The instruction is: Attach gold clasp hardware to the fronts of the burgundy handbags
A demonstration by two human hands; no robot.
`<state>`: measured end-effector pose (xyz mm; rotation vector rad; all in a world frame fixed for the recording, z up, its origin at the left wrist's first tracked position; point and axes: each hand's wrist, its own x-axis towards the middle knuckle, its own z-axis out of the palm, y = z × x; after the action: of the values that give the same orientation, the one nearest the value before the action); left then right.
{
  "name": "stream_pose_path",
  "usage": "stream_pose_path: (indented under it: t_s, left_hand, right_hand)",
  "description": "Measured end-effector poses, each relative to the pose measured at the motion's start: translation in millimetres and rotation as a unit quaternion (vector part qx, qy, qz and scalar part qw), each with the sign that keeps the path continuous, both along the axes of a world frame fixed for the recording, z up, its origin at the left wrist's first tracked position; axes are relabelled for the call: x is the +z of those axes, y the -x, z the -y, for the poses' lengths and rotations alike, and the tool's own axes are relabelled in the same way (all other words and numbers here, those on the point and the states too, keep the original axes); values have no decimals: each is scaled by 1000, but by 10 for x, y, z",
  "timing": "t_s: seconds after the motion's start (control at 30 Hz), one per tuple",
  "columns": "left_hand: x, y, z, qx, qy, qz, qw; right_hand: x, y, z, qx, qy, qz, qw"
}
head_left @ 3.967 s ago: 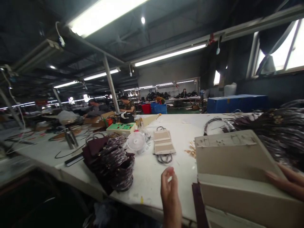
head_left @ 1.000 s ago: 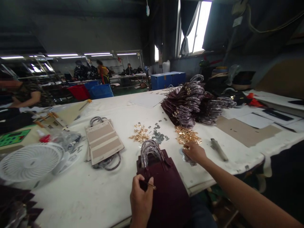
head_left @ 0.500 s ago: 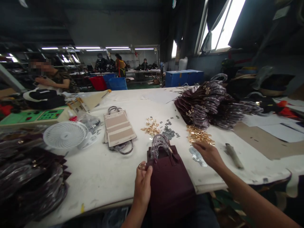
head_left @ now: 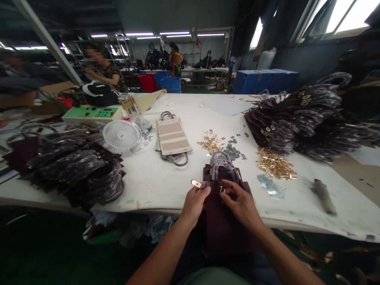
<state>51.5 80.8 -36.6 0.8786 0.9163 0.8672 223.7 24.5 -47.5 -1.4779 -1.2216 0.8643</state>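
A dark maroon bag (head_left: 225, 225) with plastic-wrapped handles hangs over the white table's (head_left: 166, 182) near edge in front of me. My left hand (head_left: 194, 204) pinches the bag's top left edge, where a small gold metal clasp (head_left: 196, 183) sticks out. My right hand (head_left: 242, 204) is closed on the bag's top edge beside a small gold fitting (head_left: 221, 189). Loose gold fittings (head_left: 276, 166) and small grey metal parts (head_left: 268, 186) lie just right of the bag.
Heaps of wrapped maroon bags lie at left (head_left: 74, 166) and right (head_left: 303, 118). A white fan (head_left: 121, 134), beige bags (head_left: 173, 138), more gold hardware (head_left: 210, 142), a green control box (head_left: 92, 113) and a grey tool (head_left: 323, 196) sit on the table. People work at the far benches.
My right hand has left the pile of gold fittings and come onto the bag's top edge beside my left hand. The view has swung left and downward.
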Motion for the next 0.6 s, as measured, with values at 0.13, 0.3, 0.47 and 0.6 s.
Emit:
stream_pose_path:
  t_s: [0.13, 0.3, 0.47, 0.6]
  left_hand:
    - [-140, 17, -20, 27, 21, 4, 999]
    - [-245, 16, -35, 55, 35, 13, 998]
    - [-267, 17, -32, 66, 42, 40, 996]
    - [-287, 22, -25, 66, 40, 54, 996]
  right_hand:
    - [-33, 31, 14, 1, 7, 62, 998]
    - [-67, 125, 2, -3, -7, 115, 993]
    - [-51, 176, -29, 4, 1, 155, 988]
    - [-6, 216, -52, 13, 10, 210, 978]
